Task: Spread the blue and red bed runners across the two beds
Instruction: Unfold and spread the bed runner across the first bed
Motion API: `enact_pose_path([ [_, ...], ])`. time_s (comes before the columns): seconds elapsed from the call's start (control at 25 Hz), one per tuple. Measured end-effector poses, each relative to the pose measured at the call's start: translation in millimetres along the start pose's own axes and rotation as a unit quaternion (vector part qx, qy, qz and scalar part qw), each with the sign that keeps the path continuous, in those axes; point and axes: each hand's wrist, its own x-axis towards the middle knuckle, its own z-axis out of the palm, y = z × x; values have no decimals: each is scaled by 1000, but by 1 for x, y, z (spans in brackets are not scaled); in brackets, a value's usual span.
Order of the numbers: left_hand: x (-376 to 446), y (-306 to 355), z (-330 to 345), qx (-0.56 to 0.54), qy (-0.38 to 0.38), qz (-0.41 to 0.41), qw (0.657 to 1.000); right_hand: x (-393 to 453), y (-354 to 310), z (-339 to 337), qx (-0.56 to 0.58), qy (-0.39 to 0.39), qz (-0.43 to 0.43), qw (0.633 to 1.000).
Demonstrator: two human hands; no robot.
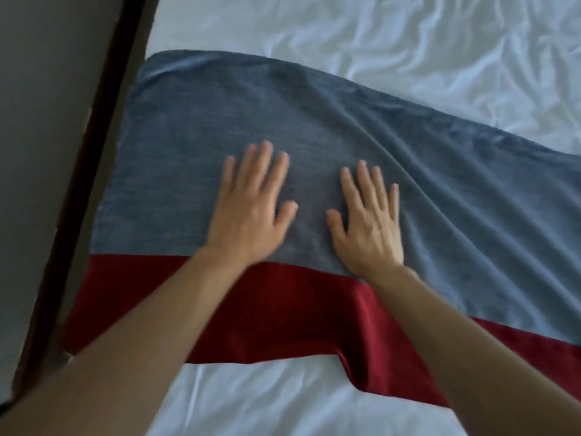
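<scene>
left hand [251, 202]: flat on the blue part of the runner, fingers spread and straight, not gripping anything, just resting palm-down on the cloth
right hand [369, 220]: same deal, fingers fanned out wide, lying flat on the blue just beside the left one, holding nothing
bed runner [314, 121]: lying across the white sheet [408, 33], wide blue-grey band on the far side, red strip [276, 309] along the edge nearest the person. Its left end sits right at the bed's edge by the dark wood frame [103, 121]; the right side runs out of the shot
how it lies: not smooth yet. Long diagonal ripples run from the middle off to the right, and the red edge has a fold humped up under the right forearm
feel, my guess: soft, plushy, kinda velvety cloth, light and totally floppy. Won't hold a shape, drapes over whatever's under it
slip: probably grabby nap on top, but it may slide over that slick-looking sheet, so pushing hard could drag the whole thing
where to take it: flat palms for smoothing outward toward the ripples; for real repositioning I'd pinch the red hem or the corners and tug
fragile: nope, hard to hurt
second bed: can't see it from here
</scene>
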Motion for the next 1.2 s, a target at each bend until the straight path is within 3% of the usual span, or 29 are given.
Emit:
enact_pose_path([
  [0.08, -35, 62, 18, -28, -12, 75, 997, -35, -9, 3, 59, 23, -6, 998],
  [0.16, -71, 80, 31, -13, -47, 92, 995, -74, 2, 2, 103, 34, 8, 994],
  [0.36, -128, 46, 31, 29, -113, 165, 979, -174, 19, 9, 122, 28, -113, 986],
  [0.52, -158, 29, 25, 91, -156, 228, 957, -208, 8, 16, 110, 10, -118, 987],
  [0.6, -167, 21, 24, 110, -133, 259, 950, -208, 9, 16, 98, 34, -102, 989],
  [0.76, -192, 4, 21, 117, -62, 264, 956, -215, 0, 19, 62, 48, -70, 994],
  [1.0, -224, -1, 16, 153, -63, 199, 966, -238, -8, 24, 68, 24, -84, 994],
  [1.2, -236, 2, 16, 165, -58, 149, 973, -259, 65, 5, 2, -5, 32, 999],
])
